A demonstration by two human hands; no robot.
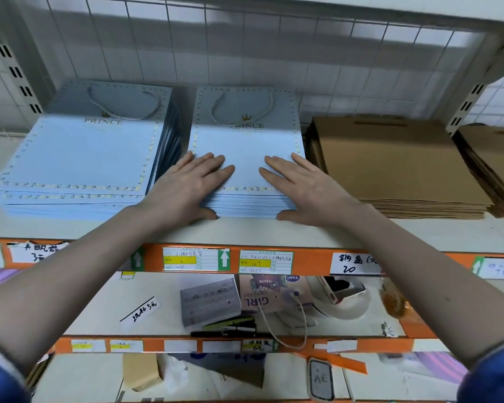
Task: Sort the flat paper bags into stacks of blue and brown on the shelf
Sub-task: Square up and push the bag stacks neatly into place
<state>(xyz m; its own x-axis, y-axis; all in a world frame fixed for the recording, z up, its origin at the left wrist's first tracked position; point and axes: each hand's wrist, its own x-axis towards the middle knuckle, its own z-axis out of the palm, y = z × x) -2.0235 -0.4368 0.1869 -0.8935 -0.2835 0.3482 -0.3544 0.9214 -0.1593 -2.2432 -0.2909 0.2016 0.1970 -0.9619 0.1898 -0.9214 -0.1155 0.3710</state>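
On the white shelf lie two stacks of flat blue bags with rope handles: a larger stack at the left and a smaller stack in the middle. My left hand and my right hand rest flat on the middle blue stack, fingers straight on top, thumbs against its front edge. Right of it sits a stack of flat brown bags, with a second brown stack at the far right edge.
A shelf upright stands between the brown stacks and a slotted post at the left. Orange rails with paper labels front the shelves. Lower shelves hold a grey box, pens, a pink gift bag and small items.
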